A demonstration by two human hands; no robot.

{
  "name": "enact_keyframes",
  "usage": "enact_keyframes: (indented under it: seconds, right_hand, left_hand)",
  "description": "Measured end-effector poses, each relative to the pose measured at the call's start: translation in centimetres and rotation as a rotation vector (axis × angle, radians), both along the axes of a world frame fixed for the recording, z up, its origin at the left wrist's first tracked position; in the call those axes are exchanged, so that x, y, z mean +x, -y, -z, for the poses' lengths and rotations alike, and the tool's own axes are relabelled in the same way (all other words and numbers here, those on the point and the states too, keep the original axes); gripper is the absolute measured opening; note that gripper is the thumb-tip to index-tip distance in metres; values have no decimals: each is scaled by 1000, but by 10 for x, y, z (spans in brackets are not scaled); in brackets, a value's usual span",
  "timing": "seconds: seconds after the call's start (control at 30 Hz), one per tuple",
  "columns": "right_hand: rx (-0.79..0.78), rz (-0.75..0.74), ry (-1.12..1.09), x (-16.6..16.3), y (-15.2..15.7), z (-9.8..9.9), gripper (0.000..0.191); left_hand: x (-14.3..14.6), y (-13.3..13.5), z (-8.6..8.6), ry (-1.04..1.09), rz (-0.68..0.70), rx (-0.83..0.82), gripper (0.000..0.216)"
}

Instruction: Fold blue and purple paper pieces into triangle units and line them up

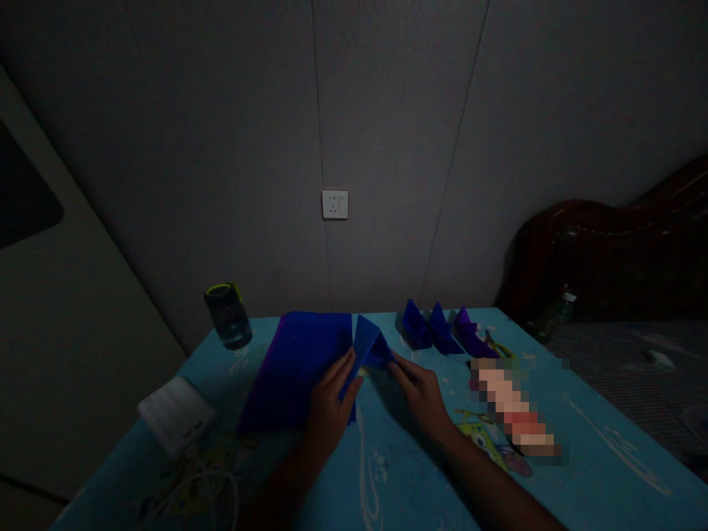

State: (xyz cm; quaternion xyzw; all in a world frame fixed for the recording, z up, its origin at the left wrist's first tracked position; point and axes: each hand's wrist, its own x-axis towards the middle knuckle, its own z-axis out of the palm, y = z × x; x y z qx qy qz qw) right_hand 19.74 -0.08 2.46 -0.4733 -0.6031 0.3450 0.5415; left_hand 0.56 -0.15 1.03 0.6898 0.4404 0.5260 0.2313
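Note:
Between my two hands is a partly folded piece of blue paper (366,341), raised off the table with its layers spread apart. My left hand (332,394) grips its left side, thumb and fingers closed on the edge. On the right side, my right hand (419,387) pinches the other edge near a corner. Under and behind my left hand lies a stack of blue paper sheets (302,361) with a purple edge. Beyond my right hand stand folded paper boats, two blue (414,326) and one purple (470,335).
A water bottle (229,317) stands at the back left of the blue table cover (409,479). A white power bank (177,417) with a cable (207,472) lies front left. At right is a pixelated patch (514,409). The wall has a socket (335,204).

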Motion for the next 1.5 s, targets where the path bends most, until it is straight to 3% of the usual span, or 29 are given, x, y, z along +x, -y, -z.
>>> enact_keyframes:
  seconds: [0.23,0.47,0.57,0.67,0.77,0.9,1.07,1.27,1.5]
  right_hand:
    - [-82,-213,-317,-24,4,1,43]
    - [-219,-263,-498,-21,1,-2,45]
    - [-255,-276,-506,-16,-1,-3,45]
    - [-295,-266,-494,-14,-1,-3,56]
    - [-310,-255,-437,-14,2,-2,77]
    - [-243,-315,-292,-11,7,0,86]
    - [-16,-276,-40,11,2,-1,82]
    - [157,-336,347,35,-4,-13,44]
    - [187,-336,346,36,-6,-11,35]
  left_hand:
    - [11,6,10,-431,55,202,55]
    - [12,7,8,-570,28,234,55]
    - [10,6,5,-451,-84,250,50]
    - [5,3,1,-182,-167,175,40]
    - [0,-2,-2,118,-81,-82,36]
    - [-4,-9,-4,362,43,-341,44]
    - [-8,-12,-4,430,48,-412,47]
    - [-8,-8,-9,435,128,-475,44]
    - [-8,-8,-6,296,120,-453,38]
